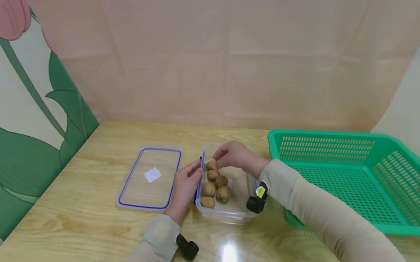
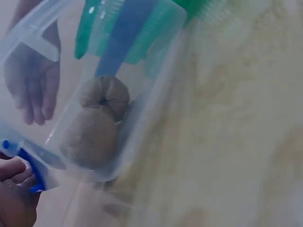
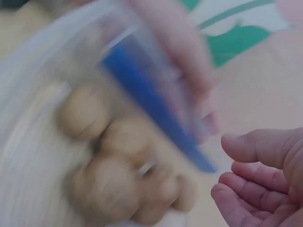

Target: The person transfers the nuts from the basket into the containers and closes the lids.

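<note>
A clear plastic box (image 1: 240, 208) with blue-edged latches stands on the table, holding several walnuts (image 1: 223, 193) along its left side. My right hand (image 1: 240, 157) reaches over the box's far end, its fingers close to a walnut. In the right wrist view, the thumb and fingers of that right hand (image 3: 265, 175) are apart with nothing between them. Against the box's left wall, beside a blue-edged latch (image 3: 151, 104), rests my left hand (image 1: 185, 186). Only part of the left hand (image 2: 16, 194) shows in the left wrist view.
A clear lid (image 1: 133, 191) with a blue seal lies flat left of the box, a white square label (image 1: 152, 175) on it. On the right stands a large green basket (image 1: 343, 193), near the right forearm. A pinkish covering (image 1: 222, 54) rises behind the table.
</note>
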### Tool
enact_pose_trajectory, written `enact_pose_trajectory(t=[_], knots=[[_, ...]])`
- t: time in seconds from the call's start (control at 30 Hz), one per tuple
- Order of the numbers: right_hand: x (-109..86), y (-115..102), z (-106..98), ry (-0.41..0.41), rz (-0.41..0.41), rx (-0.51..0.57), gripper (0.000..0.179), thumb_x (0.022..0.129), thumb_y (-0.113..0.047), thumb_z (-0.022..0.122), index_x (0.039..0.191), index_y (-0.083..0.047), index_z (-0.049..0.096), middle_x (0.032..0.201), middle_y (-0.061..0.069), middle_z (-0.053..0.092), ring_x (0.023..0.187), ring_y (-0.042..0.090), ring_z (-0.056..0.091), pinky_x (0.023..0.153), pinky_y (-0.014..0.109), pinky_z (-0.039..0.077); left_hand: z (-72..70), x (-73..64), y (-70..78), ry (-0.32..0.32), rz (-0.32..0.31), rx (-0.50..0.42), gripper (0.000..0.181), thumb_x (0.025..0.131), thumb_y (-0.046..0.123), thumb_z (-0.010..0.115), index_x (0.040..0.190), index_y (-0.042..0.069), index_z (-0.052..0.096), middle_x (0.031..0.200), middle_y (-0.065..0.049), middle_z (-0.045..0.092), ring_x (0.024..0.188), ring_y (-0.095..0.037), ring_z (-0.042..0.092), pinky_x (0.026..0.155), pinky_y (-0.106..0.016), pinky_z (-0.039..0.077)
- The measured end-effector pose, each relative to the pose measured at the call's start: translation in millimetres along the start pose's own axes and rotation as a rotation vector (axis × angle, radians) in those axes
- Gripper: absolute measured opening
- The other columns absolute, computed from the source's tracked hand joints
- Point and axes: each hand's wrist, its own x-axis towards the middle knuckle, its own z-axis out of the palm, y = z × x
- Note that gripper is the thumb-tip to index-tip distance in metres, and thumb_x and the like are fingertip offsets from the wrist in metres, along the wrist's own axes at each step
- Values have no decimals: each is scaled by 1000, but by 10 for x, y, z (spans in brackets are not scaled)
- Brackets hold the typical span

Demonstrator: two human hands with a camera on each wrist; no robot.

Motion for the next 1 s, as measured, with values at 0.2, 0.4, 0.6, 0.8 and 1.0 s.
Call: enact_pose_trajectory(t=[0.2,0.4,0.6,0.8,1.0], knots=[[-132,-226,-33,36,17,294,36,85,-8,62,119,5,57,118,16,60,107,26,57,94,37,47,-151,14,229,25,22,-55,36,88,10,58,123,2,57,125,-14,58,116,-23,54,97,-30,44],[-288,-508,156,37,39,492,44,89,-13,59,129,1,49,131,17,52,120,30,49,102,37,41,-636,18,485,-17,-1,-62,39,90,9,55,129,3,52,133,-10,53,122,-21,50,98,-25,43],[-360,-734,549,107,85,670,54,90,-19,58,137,-3,39,140,12,43,128,29,41,108,40,33,-1239,19,562,-7,-94,-109,43,92,4,48,135,-1,43,141,-15,43,127,-22,44,96,-19,42],[-328,-869,1021,244,120,832,57,89,-23,58,139,-4,38,142,13,40,130,32,37,110,45,28,-1577,41,531,30,-198,-102,45,95,8,46,139,2,38,145,-13,38,129,-17,42,94,-15,42],[-240,-874,1567,417,122,828,54,90,-19,55,138,-1,38,140,17,43,129,32,39,107,41,34,-1720,83,355,116,-224,-67,45,95,10,45,138,-1,37,146,-13,35,129,-18,41,97,-17,40]])
